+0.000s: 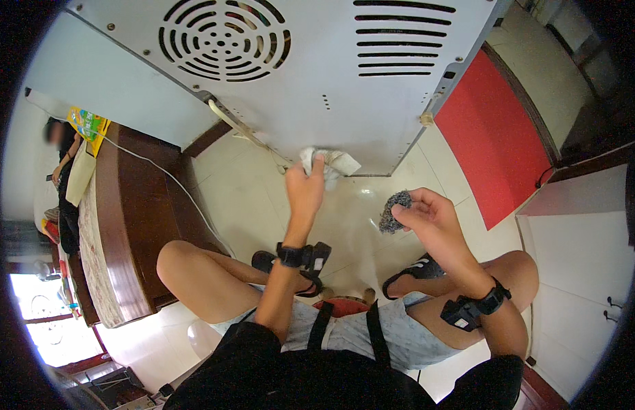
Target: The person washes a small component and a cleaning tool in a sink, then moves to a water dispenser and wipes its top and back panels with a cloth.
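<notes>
My left hand (304,184) grips a crumpled white cloth or tissue (343,162), stained brownish in part, at the lower edge of a white metal appliance panel (307,110). Whether the cloth presses on the panel, I cannot tell. Between the thumb and fingers of my right hand (425,210) is a grey steel wool scrubber (394,212), held over the floor and apart from the panel. Round vent slots (222,43) and a row of straight slots (399,41) are cut through the panel, with grey smudges toward its bottom.
A cream tube (228,119) runs along the panel's lower left. A white cord (153,161) hangs by the dark wooden cabinet (138,205). At right lie a red mat (494,138) and a white cabinet (574,256). Another person (66,189) stands far left.
</notes>
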A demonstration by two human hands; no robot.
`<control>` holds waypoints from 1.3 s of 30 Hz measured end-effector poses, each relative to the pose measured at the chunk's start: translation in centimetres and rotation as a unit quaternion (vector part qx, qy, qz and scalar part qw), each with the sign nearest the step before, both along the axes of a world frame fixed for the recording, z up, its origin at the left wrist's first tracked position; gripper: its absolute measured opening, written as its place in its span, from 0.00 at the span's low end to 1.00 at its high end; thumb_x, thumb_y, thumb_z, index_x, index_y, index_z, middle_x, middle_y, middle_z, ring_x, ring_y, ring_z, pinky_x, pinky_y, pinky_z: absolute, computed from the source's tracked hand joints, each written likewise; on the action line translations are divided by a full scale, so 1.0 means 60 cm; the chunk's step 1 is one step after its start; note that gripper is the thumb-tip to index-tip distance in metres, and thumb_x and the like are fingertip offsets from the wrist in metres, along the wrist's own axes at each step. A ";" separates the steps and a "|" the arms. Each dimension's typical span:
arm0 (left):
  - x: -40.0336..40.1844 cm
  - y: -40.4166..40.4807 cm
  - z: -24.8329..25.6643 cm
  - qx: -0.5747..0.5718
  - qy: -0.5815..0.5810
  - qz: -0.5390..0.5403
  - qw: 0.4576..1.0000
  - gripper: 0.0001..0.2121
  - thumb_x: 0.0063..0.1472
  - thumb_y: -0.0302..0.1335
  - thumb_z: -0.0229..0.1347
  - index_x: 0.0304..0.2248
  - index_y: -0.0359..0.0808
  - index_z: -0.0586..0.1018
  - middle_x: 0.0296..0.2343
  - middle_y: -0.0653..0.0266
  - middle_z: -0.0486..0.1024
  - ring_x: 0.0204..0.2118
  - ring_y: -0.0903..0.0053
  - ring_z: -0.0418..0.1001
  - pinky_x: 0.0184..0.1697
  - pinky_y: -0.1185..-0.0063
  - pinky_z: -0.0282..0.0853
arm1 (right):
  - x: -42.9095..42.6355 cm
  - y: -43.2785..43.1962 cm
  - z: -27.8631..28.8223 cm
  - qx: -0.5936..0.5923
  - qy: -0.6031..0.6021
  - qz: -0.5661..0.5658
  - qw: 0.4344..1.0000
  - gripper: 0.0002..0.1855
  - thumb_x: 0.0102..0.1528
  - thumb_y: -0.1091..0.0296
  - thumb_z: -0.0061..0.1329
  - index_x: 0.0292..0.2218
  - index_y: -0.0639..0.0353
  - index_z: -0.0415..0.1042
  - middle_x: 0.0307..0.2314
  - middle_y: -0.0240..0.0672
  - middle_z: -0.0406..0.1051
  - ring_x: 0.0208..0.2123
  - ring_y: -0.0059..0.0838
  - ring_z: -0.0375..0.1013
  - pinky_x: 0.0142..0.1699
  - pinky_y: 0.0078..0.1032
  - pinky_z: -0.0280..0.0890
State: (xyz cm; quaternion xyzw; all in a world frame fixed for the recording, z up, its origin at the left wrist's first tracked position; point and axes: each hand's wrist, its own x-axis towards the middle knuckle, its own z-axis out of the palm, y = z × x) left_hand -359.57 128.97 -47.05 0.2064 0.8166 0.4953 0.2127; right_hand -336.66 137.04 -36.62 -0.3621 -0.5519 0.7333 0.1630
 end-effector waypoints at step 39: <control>0.037 0.079 0.088 -0.097 0.315 -0.086 0.940 0.21 0.50 0.41 0.63 0.20 0.26 0.77 0.13 0.47 0.70 0.15 0.59 0.67 0.21 0.70 0.63 | 0.011 0.001 -0.014 -0.001 0.036 -0.036 0.999 0.11 0.53 0.70 0.54 0.35 0.67 0.71 0.26 0.32 0.73 0.27 0.16 0.70 0.31 0.16 0.64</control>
